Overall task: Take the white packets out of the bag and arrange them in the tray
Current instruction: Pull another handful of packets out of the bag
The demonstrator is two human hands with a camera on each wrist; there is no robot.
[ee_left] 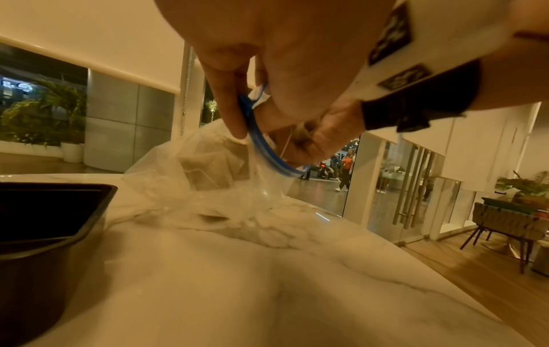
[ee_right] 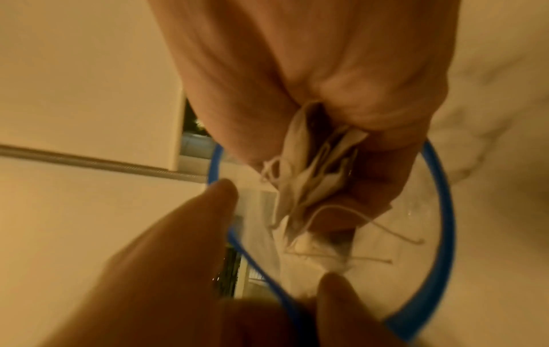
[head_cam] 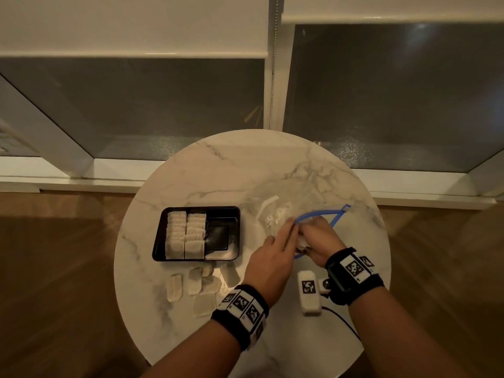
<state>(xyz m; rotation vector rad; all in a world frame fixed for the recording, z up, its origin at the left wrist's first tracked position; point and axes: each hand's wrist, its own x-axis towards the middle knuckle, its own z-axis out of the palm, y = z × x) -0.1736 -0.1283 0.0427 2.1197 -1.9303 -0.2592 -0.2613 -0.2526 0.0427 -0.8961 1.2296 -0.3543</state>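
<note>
The right hand (head_cam: 317, 236) was at the mouth of the bag (head_cam: 289, 211), its fingers closed round a bunch of packets (ee_right: 309, 185) with strings trailing. The left hand (head_cam: 272, 255) pinched the bag's blue rim (ee_left: 261, 143) between thumb and fingers, holding the mouth wide. More packets (ee_left: 208, 169) lay inside the bag, beyond both hands.

The tray (head_cam: 234, 214) sat to the left of the left hand, with two rows of packets (head_cam: 185, 236) filling its left part and the right part bare. Loose packets (head_cam: 196, 285) lay on the table (head_cam: 218, 165), just left of the left wrist.

Assessment: the step in hand was the withdrawal of a bunch. It would be done well by keeping the rim held down and open, lifting the bunch clear so no string snags on the rim, and keeping the packets flat for laying in rows.
</note>
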